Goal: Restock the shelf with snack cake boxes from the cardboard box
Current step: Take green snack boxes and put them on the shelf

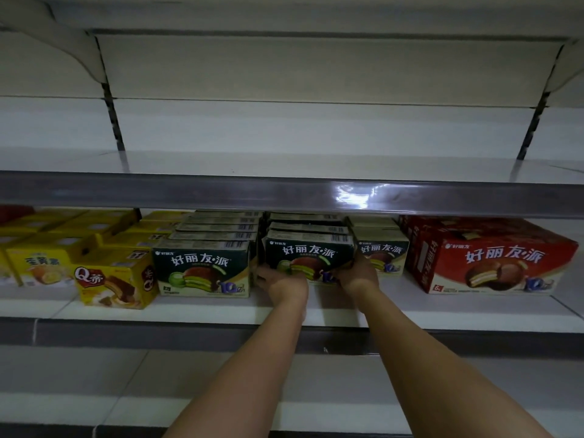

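Note:
A dark green snack cake box (308, 252) stands at the front of the middle row on the white shelf (196, 308). My left hand (279, 281) grips its lower left corner and my right hand (358, 273) grips its lower right corner. More green boxes line up behind it. Another row of green boxes (202, 267) stands to its left, and a further green box (382, 256) sits set back on its right. The cardboard box is out of view.
Yellow snack boxes (115, 279) fill the shelf's left part and a large red cake box (493, 260) stands at the right. The shelf above (284, 162) is bare, its grey front rail hanging low over the rows. A lower shelf shows beneath my arms.

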### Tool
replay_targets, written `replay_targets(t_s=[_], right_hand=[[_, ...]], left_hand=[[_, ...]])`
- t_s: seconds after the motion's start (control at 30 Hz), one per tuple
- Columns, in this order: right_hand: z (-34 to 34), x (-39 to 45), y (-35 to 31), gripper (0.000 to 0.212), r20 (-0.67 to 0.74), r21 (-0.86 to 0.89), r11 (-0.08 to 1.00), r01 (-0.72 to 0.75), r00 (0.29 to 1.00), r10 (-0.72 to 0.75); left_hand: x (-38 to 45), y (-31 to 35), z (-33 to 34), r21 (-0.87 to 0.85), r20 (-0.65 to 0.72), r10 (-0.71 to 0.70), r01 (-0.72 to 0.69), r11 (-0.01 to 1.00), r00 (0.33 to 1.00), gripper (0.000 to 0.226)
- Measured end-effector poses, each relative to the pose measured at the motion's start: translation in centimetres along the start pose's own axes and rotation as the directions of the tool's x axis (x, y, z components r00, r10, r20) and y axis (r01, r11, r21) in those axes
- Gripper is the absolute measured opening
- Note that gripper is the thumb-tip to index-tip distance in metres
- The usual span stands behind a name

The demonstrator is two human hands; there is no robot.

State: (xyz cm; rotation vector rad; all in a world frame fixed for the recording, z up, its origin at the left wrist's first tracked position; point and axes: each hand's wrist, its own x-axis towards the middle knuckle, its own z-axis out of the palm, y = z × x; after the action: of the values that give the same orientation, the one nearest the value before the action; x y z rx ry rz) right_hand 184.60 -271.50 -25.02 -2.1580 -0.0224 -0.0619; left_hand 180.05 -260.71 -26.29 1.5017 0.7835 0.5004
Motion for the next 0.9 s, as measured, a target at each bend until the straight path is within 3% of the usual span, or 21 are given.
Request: replay_targets(t_s=[0.17,0.43,0.6,0.73,0.9], right_hand=[[1.0,0.7,-0.1,0.053,-0.050,0.127,0.989,-0.071,0.996,0.078],[1.9,1.4,-0.8,0.061,-0.028,0.265,0.960,-0.093,0.994,0.104],[1.9,1.0,-1.6,0.058,-0.026,0.338,0.934,-0.119,0.990,0.136],[1.4,-0.1,-2.3,0.060,-0.004,0.196,0.973,-0.121,0.992,0.125],[-0.5,-1.6,-2.6,0.043,0.088,-0.054,0.994,-0.095,0.991,0.100]], left_hand=[[1.6,-0.5,1.5,-0.177,0.104,-0.111,0.128,0.976,0.988,0.057],[3.0,0.3,1.1,-0.209,0.223,-0.105,0.153,0.966,0.969,0.041],[3.1,0.7,0.2,-0.117,0.312,-0.121,0.165,0.979,0.942,0.046],[3.1,0.9,-0.3,0.030,0.359,-0.143,0.142,0.989,0.922,0.048],[2.0,1.5,-1.2,0.119,0.369,-0.134,0.096,0.988,0.920,0.053]])
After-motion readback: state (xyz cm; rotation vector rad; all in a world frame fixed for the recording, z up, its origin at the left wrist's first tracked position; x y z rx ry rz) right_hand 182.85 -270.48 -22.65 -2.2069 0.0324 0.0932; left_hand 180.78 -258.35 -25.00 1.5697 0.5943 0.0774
